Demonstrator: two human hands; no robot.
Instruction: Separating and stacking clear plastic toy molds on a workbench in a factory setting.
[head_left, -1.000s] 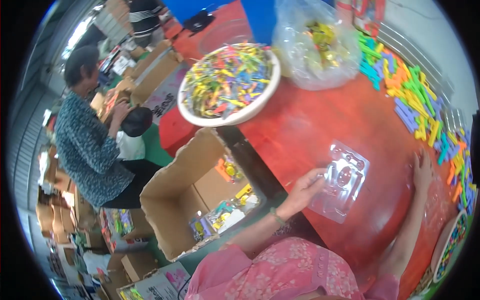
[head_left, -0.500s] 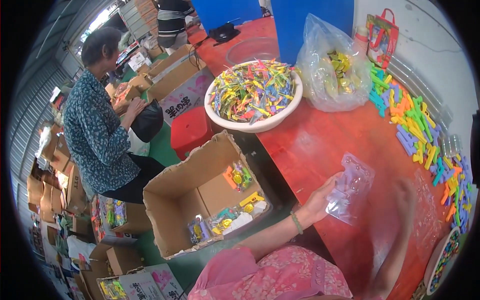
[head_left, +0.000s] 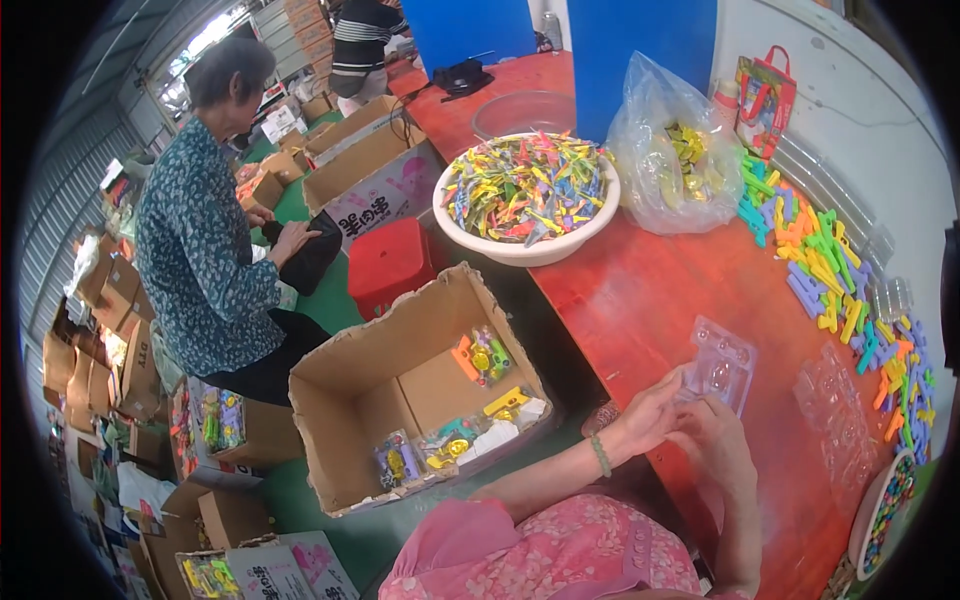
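Head view: both hands meet over the near part of the red counter (head_left: 620, 310), a clear tray (head_left: 724, 368) at their fingertips.
L hand (head_left: 650, 414): thumb + fingers pinch the tray's near-left edge.
R hand (head_left: 712, 442): fingers bent in at the tray's lower edge, just beside L fingertips; can't tell if gripping or only touching.
Tray: just beyond the hands, tilted; only its moulded hollows show.
Done: carton (head_left: 335, 400) to left of hands holds a few filled packs (head_left: 484, 356) w/ coloured pcs, so some prob. finished.
Left: filling this tray looks not yet begun; plenty of loose stock about, so prob. many packs to go.
Stock, R of hands: toy pcs (head_left: 830, 250) heaped along the wall side; nearer, clear plastic moulds (head_left: 838, 415), prob. spare trays; bowl (head_left: 866, 522) of small multicol. bits to lower right.
Stock, ahead of hands: white basin (head_left: 520, 254) piled w/ bright little pcs; beside it a clear bag (head_left: 640, 195) w/ yellow-gold pcs.
Co-worker (head_left: 205, 250): well apart to the left, busy w/ a black item (head_left: 312, 255).
Vs approx 0.5 s ago: there, R hand is apart, out over the counter right of the tray; now it's in by L hand. Tray still in L hand; carton packs look the same.
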